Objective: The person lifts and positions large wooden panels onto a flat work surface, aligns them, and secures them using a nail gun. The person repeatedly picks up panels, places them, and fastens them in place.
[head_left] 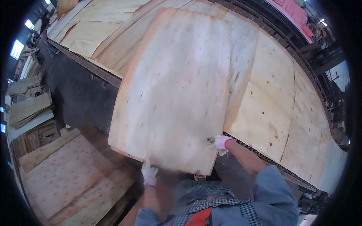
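Over the near edge of the long table (264, 158), a large pale veneer sheet (173, 90) is held up, partly above the sheets already laid there (271, 101); the left hand (149, 174) is clamped on its lower edge, the right hand (221, 143) closed on its lower right corner. Judged part-done: the sheet is lifted but not yet lying flat, and a further stack (71, 173) remains below on the left
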Motion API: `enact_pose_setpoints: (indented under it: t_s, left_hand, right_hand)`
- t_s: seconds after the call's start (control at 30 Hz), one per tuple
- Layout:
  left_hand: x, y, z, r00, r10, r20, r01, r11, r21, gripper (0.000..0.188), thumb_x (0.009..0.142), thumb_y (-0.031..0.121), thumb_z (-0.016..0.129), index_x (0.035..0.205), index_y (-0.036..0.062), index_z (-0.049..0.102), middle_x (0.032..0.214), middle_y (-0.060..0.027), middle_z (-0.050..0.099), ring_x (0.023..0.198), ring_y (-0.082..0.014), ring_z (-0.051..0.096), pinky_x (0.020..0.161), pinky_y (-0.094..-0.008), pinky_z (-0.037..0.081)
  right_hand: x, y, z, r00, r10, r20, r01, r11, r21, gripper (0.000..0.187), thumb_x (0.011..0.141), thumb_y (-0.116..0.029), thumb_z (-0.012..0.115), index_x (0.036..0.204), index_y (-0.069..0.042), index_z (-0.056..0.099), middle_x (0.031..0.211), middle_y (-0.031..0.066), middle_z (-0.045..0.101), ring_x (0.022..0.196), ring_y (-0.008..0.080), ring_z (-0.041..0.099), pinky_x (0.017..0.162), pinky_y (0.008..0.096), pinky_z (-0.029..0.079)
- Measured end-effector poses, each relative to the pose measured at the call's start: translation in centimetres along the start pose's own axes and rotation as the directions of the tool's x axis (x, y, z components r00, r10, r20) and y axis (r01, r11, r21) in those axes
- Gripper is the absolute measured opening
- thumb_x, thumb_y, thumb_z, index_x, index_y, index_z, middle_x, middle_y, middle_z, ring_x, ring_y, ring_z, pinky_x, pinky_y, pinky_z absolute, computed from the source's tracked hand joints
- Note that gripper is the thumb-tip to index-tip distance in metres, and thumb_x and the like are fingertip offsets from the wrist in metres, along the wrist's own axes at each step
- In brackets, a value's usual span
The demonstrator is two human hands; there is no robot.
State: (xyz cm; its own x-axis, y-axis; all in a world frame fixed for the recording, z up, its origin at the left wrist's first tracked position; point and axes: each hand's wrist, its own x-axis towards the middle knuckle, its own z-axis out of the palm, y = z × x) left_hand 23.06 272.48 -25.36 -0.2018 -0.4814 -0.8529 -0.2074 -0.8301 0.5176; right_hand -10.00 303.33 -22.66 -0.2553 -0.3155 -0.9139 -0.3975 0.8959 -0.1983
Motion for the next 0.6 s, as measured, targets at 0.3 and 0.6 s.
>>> enact_pose_setpoints:
  t_s: [0.3, 0.6]
  left_hand:
    - [-5.8, -5.8, -2.9, 0.994, 0.013, -0.107, -0.006, 0.998, 0.060, 0.030, 0.095, 0.046, 0.072, 0.115, 0.0254, 0.063, 0.085, 0.0050, 0.062, 0.070, -0.0122, 0.057, 0.065, -0.0345, 0.053]
    - [-15.5, -7.8, -0.3, 0.992, 0.107, 0.072, -0.099, 0.988, -0.115, 0.028, 0.094, 0.046, 0.072, 0.104, 0.0200, 0.070, 0.090, 0.0038, 0.069, 0.075, -0.0135, 0.062, 0.062, -0.0311, 0.050]
  right_hand:
    - [-8.3, -1.5, 6.6, 0.978, -0.205, 0.045, 0.198, 0.972, 0.125, 0.054, 0.095, -0.045, 0.061, 0.138, -0.012, 0.059, 0.094, 0.0206, 0.074, 0.065, 0.0234, 0.072, 0.061, 0.0378, 0.060]
    - [-8.0, 9.8, 14.3, 0.946, -0.193, -0.261, 0.247, -0.095, 0.964, 0.041, 0.103, -0.036, 0.062, 0.126, -0.002, 0.064, 0.119, 0.0105, 0.070, 0.096, 0.0213, 0.071, 0.080, 0.0362, 0.059]
